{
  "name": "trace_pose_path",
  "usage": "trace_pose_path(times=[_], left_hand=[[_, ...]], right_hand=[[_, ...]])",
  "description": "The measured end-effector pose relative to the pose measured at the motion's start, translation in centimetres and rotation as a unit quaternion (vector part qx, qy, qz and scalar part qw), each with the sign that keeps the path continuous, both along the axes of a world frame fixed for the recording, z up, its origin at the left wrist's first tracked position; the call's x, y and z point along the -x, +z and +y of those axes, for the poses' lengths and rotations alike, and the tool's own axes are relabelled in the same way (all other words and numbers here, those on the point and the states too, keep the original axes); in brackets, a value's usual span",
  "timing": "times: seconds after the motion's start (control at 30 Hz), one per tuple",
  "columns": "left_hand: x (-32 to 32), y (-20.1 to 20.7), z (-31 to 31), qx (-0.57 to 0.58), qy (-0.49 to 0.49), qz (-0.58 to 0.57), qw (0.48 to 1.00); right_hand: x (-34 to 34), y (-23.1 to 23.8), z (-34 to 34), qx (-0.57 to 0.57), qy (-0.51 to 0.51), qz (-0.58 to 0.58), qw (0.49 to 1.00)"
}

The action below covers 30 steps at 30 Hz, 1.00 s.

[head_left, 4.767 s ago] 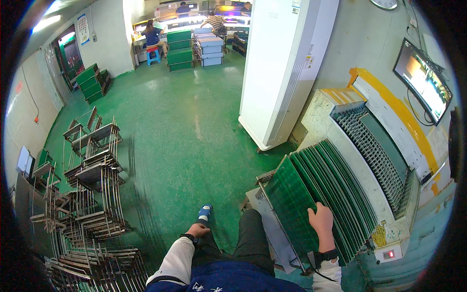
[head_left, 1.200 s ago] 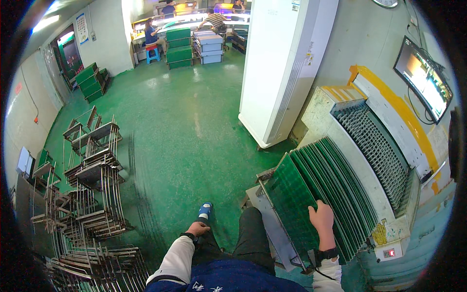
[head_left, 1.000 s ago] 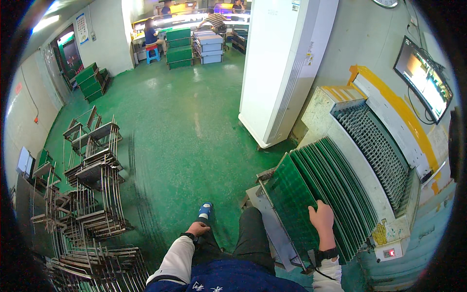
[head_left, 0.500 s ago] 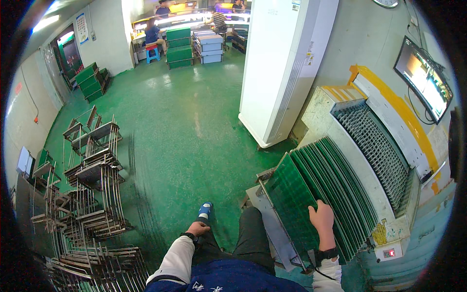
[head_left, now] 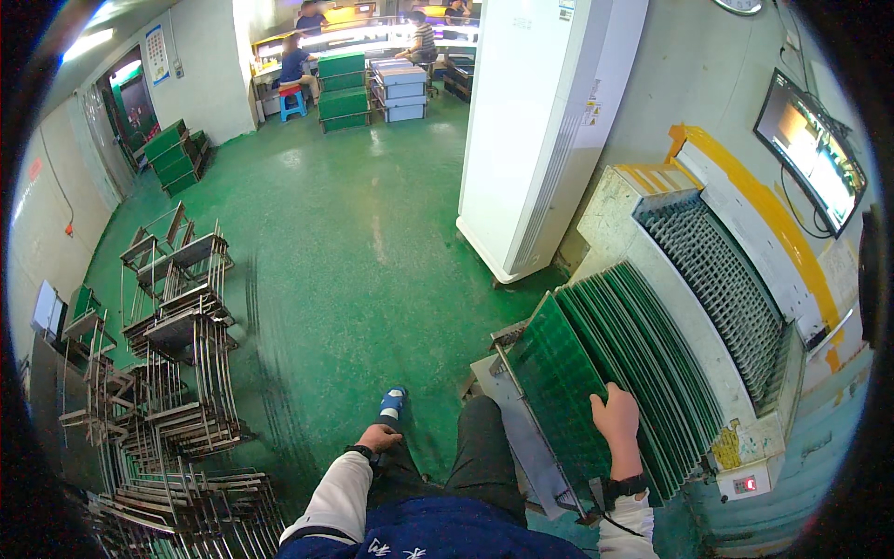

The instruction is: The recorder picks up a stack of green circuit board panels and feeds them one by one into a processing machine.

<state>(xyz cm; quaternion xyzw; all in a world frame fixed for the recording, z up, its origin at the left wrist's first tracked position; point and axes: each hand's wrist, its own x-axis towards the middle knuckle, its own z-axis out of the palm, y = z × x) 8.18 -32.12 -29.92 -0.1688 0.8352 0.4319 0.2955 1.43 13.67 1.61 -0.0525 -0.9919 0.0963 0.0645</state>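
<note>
I sit beside a machine whose slotted rack (head_left: 717, 279) carries a row of green circuit boards (head_left: 643, 345) standing on edge. My right hand (head_left: 616, 419) rests on the top edges of the boards nearest me, fingers curled over the front board (head_left: 554, 391), which leans toward me. My left hand (head_left: 377, 438) lies on my left knee with fingers loosely bent and nothing in it. My dark trouser leg (head_left: 480, 447) and a blue shoe (head_left: 393, 402) show below.
Stacks of empty metal racks (head_left: 177, 373) crowd the left side on the green floor (head_left: 354, 242). A tall white cabinet (head_left: 540, 130) stands ahead. A monitor (head_left: 810, 154) hangs at right. People sit at lit benches (head_left: 307, 61) far back beside green crates (head_left: 343, 88).
Nothing near me has visibly changed; both hands stay where they were. Only the people at the far benches have shifted slightly.
</note>
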Motion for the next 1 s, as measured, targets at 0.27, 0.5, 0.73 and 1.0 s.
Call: trace_pose_path(times=[0.27, 0.5, 0.73, 1.0], left_hand=[[-0.1, -0.9, -0.2, -0.011, 0.016, 0.014, 1.0], [0.1, -2.2, -1.0, 0.013, -0.019, 0.045, 0.999], [0.6, -0.6, -1.2, -0.041, -0.048, -0.018, 0.998], [0.7, -1.0, -1.6, -0.047, -0.07, -0.017, 0.996]], right_hand=[[0.1, -0.2, 0.1, -0.006, -0.005, -0.003, 1.0], [0.1, 0.2, -0.2, 0.005, 0.005, 0.002, 1.0], [0.6, -1.1, 1.0, 0.018, 0.008, -0.057, 0.998], [0.0, 2.1, 0.7, 0.018, 0.049, -0.082, 0.995]])
